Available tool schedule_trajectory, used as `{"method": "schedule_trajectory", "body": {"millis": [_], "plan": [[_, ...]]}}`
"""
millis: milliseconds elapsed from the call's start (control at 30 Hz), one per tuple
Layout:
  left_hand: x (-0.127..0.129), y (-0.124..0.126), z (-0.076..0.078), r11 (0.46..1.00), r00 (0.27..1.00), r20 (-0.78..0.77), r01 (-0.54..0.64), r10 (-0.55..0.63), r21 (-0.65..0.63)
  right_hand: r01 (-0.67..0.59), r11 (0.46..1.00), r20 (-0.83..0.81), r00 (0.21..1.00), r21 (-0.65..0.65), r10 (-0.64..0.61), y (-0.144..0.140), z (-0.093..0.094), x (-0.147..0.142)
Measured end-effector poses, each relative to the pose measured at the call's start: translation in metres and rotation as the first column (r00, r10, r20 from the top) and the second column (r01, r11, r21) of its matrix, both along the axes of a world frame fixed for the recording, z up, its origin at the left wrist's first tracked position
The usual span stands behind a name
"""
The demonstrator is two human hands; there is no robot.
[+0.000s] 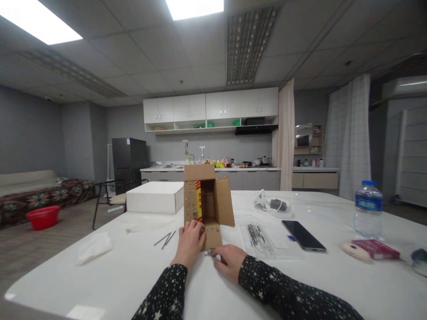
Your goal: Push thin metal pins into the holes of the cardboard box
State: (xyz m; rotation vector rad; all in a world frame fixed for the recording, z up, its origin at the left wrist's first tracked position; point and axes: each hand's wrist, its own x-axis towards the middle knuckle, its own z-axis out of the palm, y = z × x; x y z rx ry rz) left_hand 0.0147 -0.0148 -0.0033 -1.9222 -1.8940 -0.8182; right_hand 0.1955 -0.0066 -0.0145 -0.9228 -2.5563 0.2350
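At the near middle of the white table (pixel 140 262), we have both hands down by a small cardboard box (pixel 207 200). Our left hand (pixel 190 242) rests against the box's lower front left, fingers curled onto the flap that lies flat toward us; it's touching, not clamped round anything we can make out. Our right hand (pixel 228 260) lies flat on the table just right of that flap, fingertips pinched together at a small metal piece (pixel 209 253) right at the flap's near edge. It's too small to tell whether it's actually gripped.

The box stands upright, open side facing us, top and right flaps swung out, a red-yellow print down its left inner edge.

Outward: a few loose metal pins (pixel 165 239) just left of the left hand, a crumpled tissue (pixel 93 246) further left. Right of the box sits a clear bag of pins (pixel 256 235), then a dark phone (pixel 303 235). A white carton (pixel 155 197) sits behind-left of the box. Water bottle (pixel 368 208) and a red packet (pixel 376 249) are toward the right edge.
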Motion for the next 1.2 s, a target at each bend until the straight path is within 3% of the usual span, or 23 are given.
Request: {"method": "schedule_trajectory", "body": {"millis": [667,1200], "plan": [[0.0033,0.0032,-0.0023,1.000,0.999,-0.031,-0.018,0.019,0.022,-0.019,0.999,0.010,1.000,0.038,0.019,0.0016,0.0004,-0.0002],[0.0039,0.0091,-0.0076,0.997,0.987,-0.149,-0.055,0.063,0.056,-0.024,0.999,0.023,0.999,0.038,0.024,0.0018,0.0014,0.0007]]}}
